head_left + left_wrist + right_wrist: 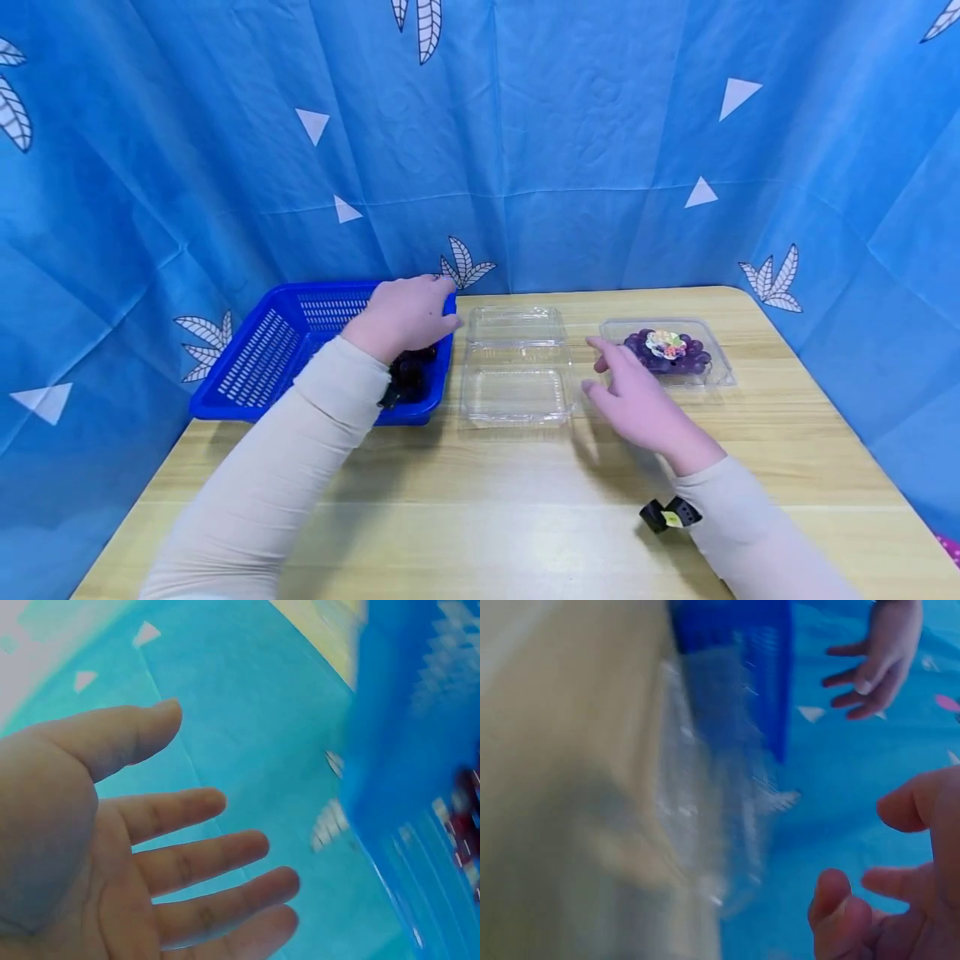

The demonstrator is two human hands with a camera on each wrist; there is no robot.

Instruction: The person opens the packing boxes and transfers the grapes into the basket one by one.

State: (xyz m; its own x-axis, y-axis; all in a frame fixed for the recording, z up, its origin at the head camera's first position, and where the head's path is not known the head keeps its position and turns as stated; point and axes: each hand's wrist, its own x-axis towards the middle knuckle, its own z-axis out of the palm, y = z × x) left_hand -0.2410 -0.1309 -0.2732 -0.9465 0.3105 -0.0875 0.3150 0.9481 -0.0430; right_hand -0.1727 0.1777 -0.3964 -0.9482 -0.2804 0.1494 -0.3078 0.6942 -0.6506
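Above the blue basket's (255,367) right end, left hand (408,312) hangs loose, fingers spread, holding nothing. Right hand (637,400) is relaxed and unladen too, between clear box (517,396) and grape pack (667,354). Box lies mid-table (525,508), unfolded near to far; pack's long side runs left-right.

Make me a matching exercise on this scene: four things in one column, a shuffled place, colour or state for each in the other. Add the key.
Things
1. Left hand
2. Basket
3. Open clear container
4. Closed clear container

Places, colours, states
A. On the right, with purple grapes inside and a sticker on top
B. Blue, with slotted walls
C. Between the basket and the closed clear container
D. Over the basket's right side, gripping nothing

Right pairs
1-D
2-B
3-C
4-A
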